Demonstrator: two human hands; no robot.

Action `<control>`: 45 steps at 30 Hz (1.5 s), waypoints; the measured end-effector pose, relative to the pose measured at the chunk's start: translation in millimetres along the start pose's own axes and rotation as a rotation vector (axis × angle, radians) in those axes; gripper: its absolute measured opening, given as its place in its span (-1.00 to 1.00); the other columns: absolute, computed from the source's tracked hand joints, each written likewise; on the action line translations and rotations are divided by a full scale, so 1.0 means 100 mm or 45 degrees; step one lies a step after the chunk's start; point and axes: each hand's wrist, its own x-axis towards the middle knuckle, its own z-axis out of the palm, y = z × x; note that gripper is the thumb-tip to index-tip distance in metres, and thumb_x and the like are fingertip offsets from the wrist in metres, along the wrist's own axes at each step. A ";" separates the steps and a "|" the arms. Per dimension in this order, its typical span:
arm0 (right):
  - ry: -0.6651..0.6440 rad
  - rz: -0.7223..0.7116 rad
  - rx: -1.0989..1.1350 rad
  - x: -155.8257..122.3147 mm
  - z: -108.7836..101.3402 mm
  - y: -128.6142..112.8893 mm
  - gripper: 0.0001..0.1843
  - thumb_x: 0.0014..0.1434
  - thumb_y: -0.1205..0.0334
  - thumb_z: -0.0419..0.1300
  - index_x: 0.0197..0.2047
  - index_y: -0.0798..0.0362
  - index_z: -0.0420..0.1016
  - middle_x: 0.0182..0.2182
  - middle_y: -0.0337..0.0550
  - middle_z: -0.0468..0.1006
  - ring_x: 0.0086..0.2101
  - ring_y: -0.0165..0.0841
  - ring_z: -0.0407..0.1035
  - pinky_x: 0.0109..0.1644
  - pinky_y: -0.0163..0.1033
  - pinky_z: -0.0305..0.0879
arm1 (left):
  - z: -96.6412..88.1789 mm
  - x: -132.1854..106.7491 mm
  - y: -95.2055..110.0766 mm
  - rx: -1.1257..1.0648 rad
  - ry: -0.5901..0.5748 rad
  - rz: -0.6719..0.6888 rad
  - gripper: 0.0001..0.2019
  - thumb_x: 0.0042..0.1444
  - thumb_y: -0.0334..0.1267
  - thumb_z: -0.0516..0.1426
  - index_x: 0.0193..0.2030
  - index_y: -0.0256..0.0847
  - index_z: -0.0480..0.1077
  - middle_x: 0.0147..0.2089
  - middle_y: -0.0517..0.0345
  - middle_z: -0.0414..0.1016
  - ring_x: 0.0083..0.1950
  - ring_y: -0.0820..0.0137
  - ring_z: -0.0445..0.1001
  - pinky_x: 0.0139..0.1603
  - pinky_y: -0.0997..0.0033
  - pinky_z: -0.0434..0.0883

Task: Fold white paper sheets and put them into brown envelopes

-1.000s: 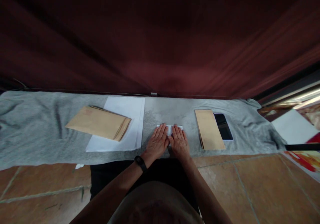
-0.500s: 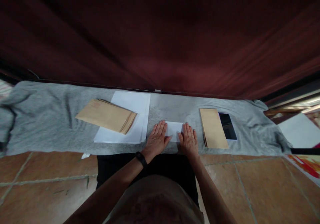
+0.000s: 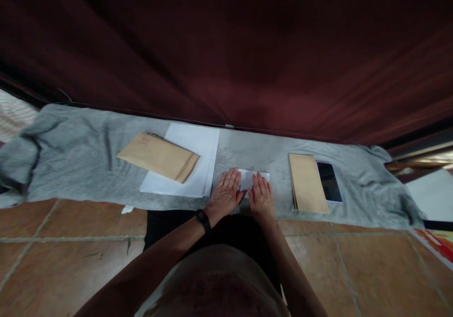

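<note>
A small folded sheet of white paper (image 3: 247, 179) lies flat on the grey cloth in front of me. My left hand (image 3: 225, 192) rests over its left end, fingers stretched out and pointing away from me. Pressed flat on its right part is my right hand (image 3: 261, 196), with the fingers extended; a corner of the paper shows beyond them. Neither hand grips anything. To the left, a stack of brown envelopes (image 3: 159, 155) lies aslant on larger white sheets (image 3: 198, 140). On the right is a second, smaller pile of brown envelopes (image 3: 307, 182).
A smartphone (image 3: 329, 181) lies beside the right-hand envelopes. Grey cloth (image 3: 255, 147) covers the narrow table, with wrinkles at both ends. A dark red curtain (image 3: 226, 62) hangs behind it. Tiled floor (image 3: 71, 260) shows below the near edge.
My right hand has slid left across the folded paper, closer to my left hand, uncovering the paper's right corner. The whole view has shifted slightly.
</note>
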 end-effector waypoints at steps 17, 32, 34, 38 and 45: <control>-0.004 0.139 -0.129 -0.17 -0.04 0.22 -0.35 0.49 0.05 -0.11 0.52 0.15 -0.07 0.39 0.13 0.21 0.37 -0.12 0.11 0.43 0.10 0.00 | -0.08 -0.02 0.00 -0.021 0.003 -0.023 -0.37 0.40 -0.12 -0.08 0.50 -0.43 -0.01 0.53 -0.19 0.01 0.56 0.15 -0.08 0.54 0.00 -0.02; 0.007 0.166 -0.085 -0.18 -0.16 0.32 -0.35 0.49 0.11 -0.14 0.54 0.08 -0.20 0.44 0.12 0.11 0.39 -0.09 0.05 0.39 0.14 0.07 | -0.15 -0.13 0.14 -0.053 0.076 -0.033 -0.35 0.39 -0.31 -0.12 0.55 -0.32 -0.27 0.56 -0.07 -0.08 0.57 0.21 -0.10 0.53 0.05 0.04; -0.005 0.136 -0.030 -0.14 -0.16 0.24 -0.35 0.49 0.15 -0.16 0.55 0.06 -0.24 0.45 0.09 0.07 0.41 -0.11 0.01 0.40 0.14 0.06 | -0.13 -0.13 0.22 -0.074 0.033 0.069 -0.37 0.39 -0.30 -0.12 0.55 -0.31 -0.19 0.57 -0.02 -0.09 0.57 0.25 -0.13 0.54 0.10 0.01; -0.115 -0.007 0.088 -0.08 -0.11 0.09 -0.37 0.49 0.14 -0.15 0.54 0.03 -0.19 0.46 0.05 0.04 0.42 -0.15 -0.03 0.41 0.11 0.06 | -0.07 -0.14 0.31 -0.095 -0.047 0.168 -0.37 0.37 -0.26 -0.08 0.53 -0.36 -0.10 0.57 -0.05 -0.13 0.58 0.25 -0.17 0.56 0.14 -0.05; -0.092 -0.024 -0.023 -0.13 -0.03 0.15 -0.37 0.49 0.11 -0.12 0.53 0.07 -0.11 0.45 0.08 0.09 0.41 -0.12 0.00 0.42 0.13 0.00 | -0.10 -0.23 0.17 -0.069 -0.048 0.132 -0.37 0.42 -0.08 -0.10 0.52 -0.34 -0.06 0.56 -0.07 -0.08 0.57 0.21 -0.13 0.55 0.08 -0.04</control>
